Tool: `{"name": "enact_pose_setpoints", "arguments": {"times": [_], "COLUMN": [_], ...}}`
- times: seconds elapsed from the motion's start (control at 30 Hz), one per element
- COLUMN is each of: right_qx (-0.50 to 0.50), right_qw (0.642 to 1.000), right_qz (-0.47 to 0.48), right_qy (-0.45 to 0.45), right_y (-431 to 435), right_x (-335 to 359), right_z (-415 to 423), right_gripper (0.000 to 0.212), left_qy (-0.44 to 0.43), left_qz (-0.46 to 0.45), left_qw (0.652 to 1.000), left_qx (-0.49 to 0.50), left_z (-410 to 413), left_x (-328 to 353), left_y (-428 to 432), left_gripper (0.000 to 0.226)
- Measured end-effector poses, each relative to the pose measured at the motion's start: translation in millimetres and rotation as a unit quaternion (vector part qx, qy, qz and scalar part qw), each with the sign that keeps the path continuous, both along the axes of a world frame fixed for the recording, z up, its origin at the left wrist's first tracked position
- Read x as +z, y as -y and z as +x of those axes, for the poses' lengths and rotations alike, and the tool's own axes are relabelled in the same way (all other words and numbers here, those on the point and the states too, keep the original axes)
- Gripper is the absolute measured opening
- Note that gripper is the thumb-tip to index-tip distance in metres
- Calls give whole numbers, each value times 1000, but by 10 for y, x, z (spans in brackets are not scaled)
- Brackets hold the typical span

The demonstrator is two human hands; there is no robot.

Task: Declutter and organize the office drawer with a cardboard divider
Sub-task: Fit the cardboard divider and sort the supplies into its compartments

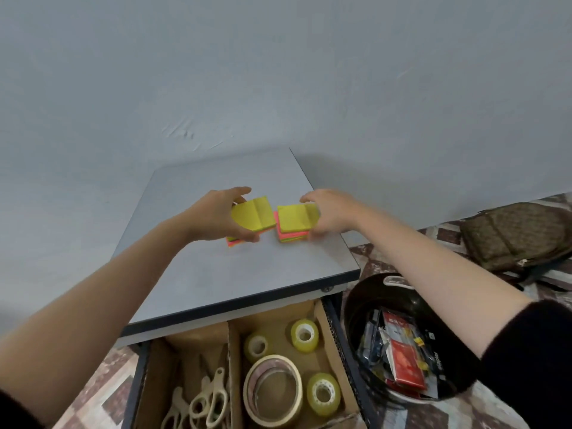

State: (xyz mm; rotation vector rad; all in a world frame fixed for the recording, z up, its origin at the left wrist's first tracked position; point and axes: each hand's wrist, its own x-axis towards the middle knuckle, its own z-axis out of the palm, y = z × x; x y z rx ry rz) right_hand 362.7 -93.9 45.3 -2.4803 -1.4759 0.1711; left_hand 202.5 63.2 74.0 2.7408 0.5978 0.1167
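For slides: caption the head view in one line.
Left grip and right grip each hold a sticky-note stack on the desktop above the drawer with cardboard divider, scissors and tape rolls.

I see soft, even indoor light; the desktop (216,274) throws a faint shadow on the wall (340,168) to its right. Edges bow from the wide lens, and the right hand (331,215) looks slightly blurred.

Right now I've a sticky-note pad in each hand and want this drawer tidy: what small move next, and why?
Probably set the right pad on the left pad, making one stack. The left hand and right hand each grip one on the desk top, while the visible compartments already hold scissors and tape rolls, so room looks tight.
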Motion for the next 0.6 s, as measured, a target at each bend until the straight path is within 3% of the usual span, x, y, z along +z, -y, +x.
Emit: {"name": "enact_pose_setpoints", "arguments": {"times": [0.13,0.6], "right_qx": [-19,-14], "right_qw": [994,984], "right_qz": [-78,-32], "right_qy": [-68,-173], "right_y": [-164,-189], "right_x": [55,8], "right_z": [87,162], "right_gripper": [88,79], "left_qy": [-6,-2], "left_qz": [-17,-29], "left_qw": [1000,1000], "left_qx": [20,12], "left_z": [-225,-330], "left_x": [-75,-205], "left_y": [-112,-221], "left_gripper": [96,95]}}
